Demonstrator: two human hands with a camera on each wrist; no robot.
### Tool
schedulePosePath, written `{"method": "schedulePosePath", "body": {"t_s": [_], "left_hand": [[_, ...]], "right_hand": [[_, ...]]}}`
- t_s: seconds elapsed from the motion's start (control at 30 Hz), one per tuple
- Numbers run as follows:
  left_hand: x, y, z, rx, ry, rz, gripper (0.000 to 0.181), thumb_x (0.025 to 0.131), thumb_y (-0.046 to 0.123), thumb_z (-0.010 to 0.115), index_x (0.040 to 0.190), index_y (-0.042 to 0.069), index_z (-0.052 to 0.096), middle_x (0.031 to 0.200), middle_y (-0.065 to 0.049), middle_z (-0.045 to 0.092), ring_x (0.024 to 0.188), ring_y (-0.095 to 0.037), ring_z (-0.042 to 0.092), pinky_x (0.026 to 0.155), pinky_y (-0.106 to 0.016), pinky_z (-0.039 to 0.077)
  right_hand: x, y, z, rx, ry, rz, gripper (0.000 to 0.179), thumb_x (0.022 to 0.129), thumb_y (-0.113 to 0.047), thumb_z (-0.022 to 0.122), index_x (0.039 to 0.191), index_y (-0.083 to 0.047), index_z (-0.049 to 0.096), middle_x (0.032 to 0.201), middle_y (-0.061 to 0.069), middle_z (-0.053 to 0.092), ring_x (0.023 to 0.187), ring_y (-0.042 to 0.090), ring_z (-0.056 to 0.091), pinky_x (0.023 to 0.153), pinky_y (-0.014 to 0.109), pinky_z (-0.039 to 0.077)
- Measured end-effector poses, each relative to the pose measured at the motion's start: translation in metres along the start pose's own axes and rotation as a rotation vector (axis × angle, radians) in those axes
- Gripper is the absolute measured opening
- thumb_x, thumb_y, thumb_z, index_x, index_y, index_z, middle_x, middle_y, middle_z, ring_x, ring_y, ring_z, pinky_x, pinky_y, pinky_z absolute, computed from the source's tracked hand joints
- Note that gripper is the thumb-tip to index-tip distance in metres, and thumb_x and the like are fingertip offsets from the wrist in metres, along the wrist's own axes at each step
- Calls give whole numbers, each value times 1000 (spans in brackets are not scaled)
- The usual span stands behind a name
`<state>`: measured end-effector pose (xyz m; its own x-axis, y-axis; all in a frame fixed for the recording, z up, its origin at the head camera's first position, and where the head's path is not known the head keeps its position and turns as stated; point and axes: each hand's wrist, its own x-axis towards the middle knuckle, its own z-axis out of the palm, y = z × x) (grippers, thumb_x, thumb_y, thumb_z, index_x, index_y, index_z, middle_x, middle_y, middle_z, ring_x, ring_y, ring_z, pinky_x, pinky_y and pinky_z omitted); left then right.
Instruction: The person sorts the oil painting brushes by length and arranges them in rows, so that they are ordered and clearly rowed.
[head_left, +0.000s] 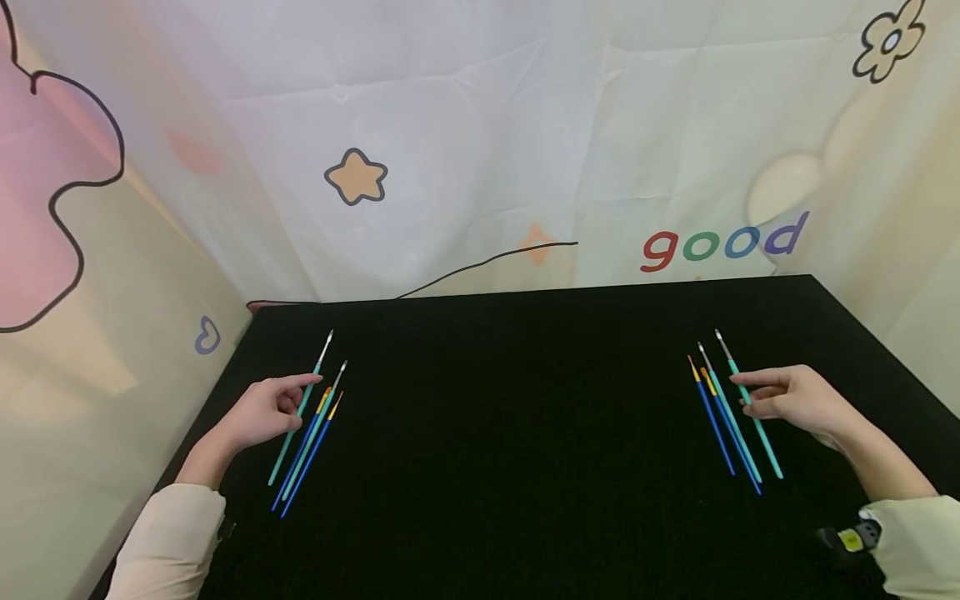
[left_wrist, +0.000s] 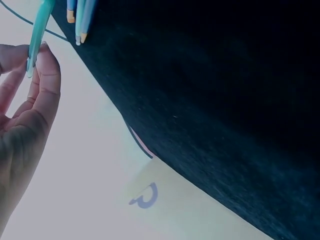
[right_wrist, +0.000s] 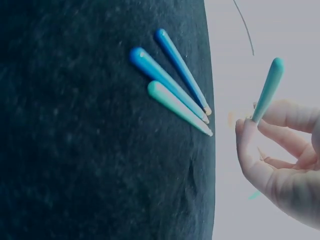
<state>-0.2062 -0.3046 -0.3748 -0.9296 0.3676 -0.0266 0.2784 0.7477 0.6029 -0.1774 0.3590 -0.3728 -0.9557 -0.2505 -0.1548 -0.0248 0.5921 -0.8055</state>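
Observation:
My left hand (head_left: 262, 410) pinches a teal paintbrush (head_left: 281, 458) between thumb and fingers at the table's left side. Its bristle end points away from me. Beside it lie a second teal paintbrush (head_left: 306, 450) and two blue paintbrushes, side by side. At the right side, my right hand (head_left: 806, 404) pinches another teal paintbrush (head_left: 768, 450) near the middle of its handle. In the right wrist view this brush's rounded handle end (right_wrist: 270, 87) sticks up past the fingertips. A teal paintbrush (head_left: 738, 432) and two blue paintbrushes lie just left of that hand.
The black tabletop (head_left: 510, 417) stretches between the two groups of brushes. Behind it hangs a pale printed cloth (head_left: 480, 167) with a star and the word "good". More cloth flanks the table on both sides. A dark device sits at the right cuff (head_left: 915, 533).

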Motion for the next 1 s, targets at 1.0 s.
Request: {"method": "schedulePosePath", "body": {"t_s": [1.0], "left_hand": [[18, 28, 18, -2, 38, 74, 54, 74, -11, 59, 126, -4, 49, 80, -11, 50, 66, -17, 47, 59, -31, 42]], "right_hand": [[4, -28, 26, -24, 44, -115, 42, 83, 0, 58, 121, 15, 47, 107, 30, 56, 82, 8, 59, 69, 27, 51]]}}
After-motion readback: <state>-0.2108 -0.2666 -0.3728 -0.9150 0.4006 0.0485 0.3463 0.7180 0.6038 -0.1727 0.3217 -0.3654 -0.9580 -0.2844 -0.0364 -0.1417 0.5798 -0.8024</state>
